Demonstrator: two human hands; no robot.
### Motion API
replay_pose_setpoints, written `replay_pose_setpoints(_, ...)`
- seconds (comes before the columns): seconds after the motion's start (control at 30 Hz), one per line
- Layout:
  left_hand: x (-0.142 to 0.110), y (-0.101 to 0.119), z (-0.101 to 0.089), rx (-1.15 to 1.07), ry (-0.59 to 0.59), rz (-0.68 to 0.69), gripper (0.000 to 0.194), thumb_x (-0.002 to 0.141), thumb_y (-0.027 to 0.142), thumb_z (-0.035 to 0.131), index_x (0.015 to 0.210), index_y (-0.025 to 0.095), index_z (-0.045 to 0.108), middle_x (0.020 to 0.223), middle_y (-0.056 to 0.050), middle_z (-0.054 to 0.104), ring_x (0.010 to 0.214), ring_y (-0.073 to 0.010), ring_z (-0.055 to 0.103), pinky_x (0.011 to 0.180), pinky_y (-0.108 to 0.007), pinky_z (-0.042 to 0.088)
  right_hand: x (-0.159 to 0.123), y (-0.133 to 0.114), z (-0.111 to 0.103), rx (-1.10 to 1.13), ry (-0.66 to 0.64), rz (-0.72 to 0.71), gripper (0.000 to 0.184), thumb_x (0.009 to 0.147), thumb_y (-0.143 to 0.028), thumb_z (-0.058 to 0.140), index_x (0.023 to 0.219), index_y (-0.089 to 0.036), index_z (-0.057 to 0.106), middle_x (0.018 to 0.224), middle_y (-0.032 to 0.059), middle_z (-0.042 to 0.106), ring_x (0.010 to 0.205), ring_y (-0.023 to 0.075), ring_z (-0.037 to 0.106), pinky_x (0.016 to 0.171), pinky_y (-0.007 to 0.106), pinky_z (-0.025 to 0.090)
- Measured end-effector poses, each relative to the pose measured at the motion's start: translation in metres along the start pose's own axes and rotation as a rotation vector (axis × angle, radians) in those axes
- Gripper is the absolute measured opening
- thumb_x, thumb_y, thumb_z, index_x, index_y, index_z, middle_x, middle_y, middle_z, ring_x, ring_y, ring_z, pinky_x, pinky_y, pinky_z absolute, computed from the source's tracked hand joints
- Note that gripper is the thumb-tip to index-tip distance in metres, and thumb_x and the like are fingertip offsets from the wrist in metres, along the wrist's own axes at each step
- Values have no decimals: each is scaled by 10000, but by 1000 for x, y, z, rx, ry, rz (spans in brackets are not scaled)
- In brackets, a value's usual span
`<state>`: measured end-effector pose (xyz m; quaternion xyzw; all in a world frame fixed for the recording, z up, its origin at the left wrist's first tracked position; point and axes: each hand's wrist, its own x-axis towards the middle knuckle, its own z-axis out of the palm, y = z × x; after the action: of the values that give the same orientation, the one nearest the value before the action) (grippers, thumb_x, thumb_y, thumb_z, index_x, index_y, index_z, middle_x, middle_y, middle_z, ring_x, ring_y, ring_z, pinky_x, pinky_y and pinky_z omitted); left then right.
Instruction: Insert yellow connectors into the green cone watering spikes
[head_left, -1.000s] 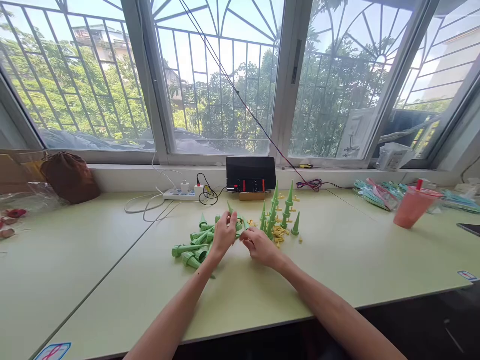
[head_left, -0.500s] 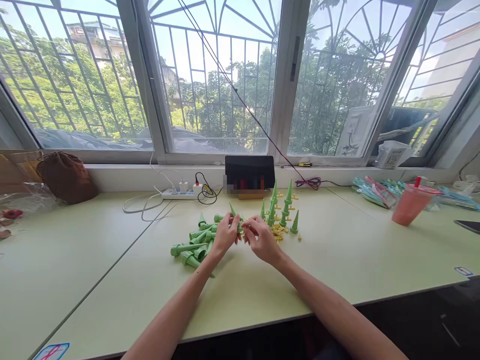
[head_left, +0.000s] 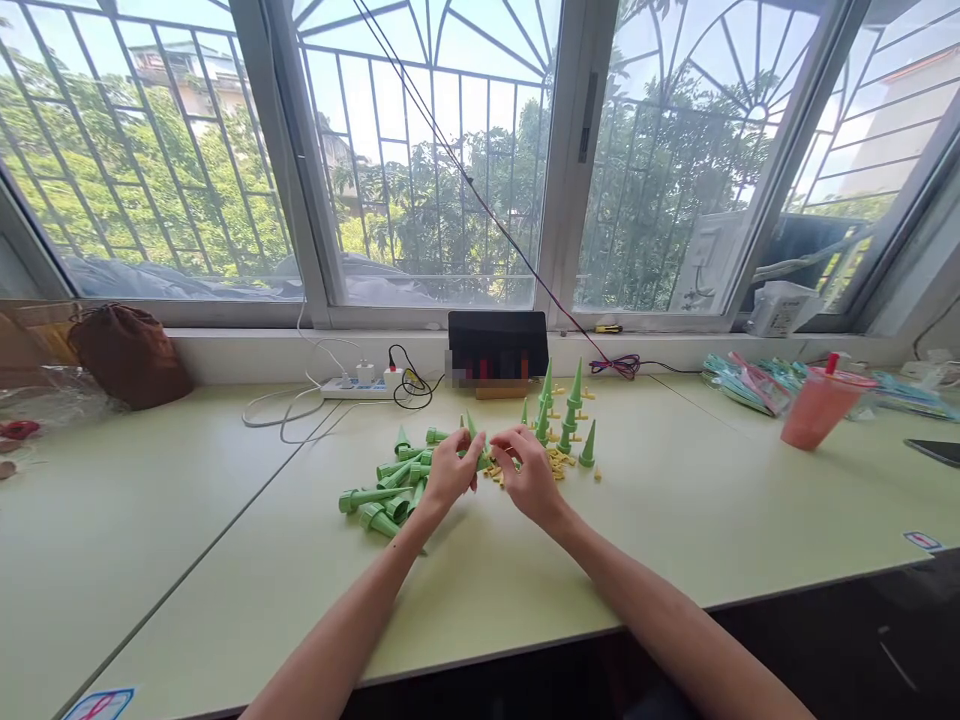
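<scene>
My left hand (head_left: 453, 470) is closed around a green plastic plant-watering spike (head_left: 471, 424), its pointed tip rising above the fingers. Close to it on the right, my right hand (head_left: 526, 470) has thumb and forefinger bent together in a pinch; whatever lies between them is too small to make out. A heap of loose green spikes (head_left: 386, 500) lies left of my left hand. Small yellow valve pieces (head_left: 559, 465) are piled behind and beside my right hand. Further right, stacked green spikes (head_left: 573, 405) stand upright with yellow pieces sticking out, and a single spike (head_left: 589, 446) stands nearby.
Behind the hands, a dark tablet (head_left: 497, 345) leans on a stand. A power strip (head_left: 360, 388) with cables lies at back left, near a brown drawstring bag (head_left: 124, 355). At right stand a red cup with a straw (head_left: 823, 410) and several plastic packets (head_left: 750, 385).
The spike in my left hand has turned slightly more upright. My right fingers have shifted a little to the right, opening a small gap from it and uncovering more yellow pieces.
</scene>
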<state>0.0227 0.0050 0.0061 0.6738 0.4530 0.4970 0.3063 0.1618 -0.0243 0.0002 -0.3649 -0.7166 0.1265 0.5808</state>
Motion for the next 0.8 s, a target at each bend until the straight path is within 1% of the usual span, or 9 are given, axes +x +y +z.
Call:
replay_pose_setpoints(0.13, -1, 0, 0, 14, 3, 7, 372, 831, 446, 517, 613, 208, 331, 391, 99, 357, 257, -85, 425, 308, -192, 244, 1, 0, -1, -13, 27, 18, 132, 910, -182, 476, 920, -180, 607, 901, 55, 553, 819, 151, 556, 736, 270, 503)
replay_pose_setpoints(0.27, -1, -1, 2, 4, -4, 26, 376, 821, 434, 533, 609, 208, 319, 413, 103, 325, 266, -82, 431, 316, -191, 248, 2, -1, -1, -17, 27, 39, 131, 906, -183, 478, 916, -185, 609, 905, 61, 562, 830, 161, 566, 738, 284, 512)
replay_pose_setpoints(0.43, -2, -2, 3, 0, -5, 30, 373, 815, 420, 536, 603, 206, 316, 432, 102, 316, 271, -78, 434, 313, -189, 246, 2, -1, -1, -5, 27, 41, 128, 906, -197, 483, 905, -189, 610, 895, 57, 561, 820, 157, 569, 726, 277, 519)
replay_pose_setpoints(0.8, -3, -1, 2, 7, 48, 10, 370, 801, 435, 534, 592, 207, 332, 458, 91, 330, 277, -81, 435, 303, -195, 243, 1, 5, 0, 4, -7, 73, 105, 884, -199, 525, 873, -192, 629, 845, 49, 573, 770, 157, 572, 710, 277, 517)
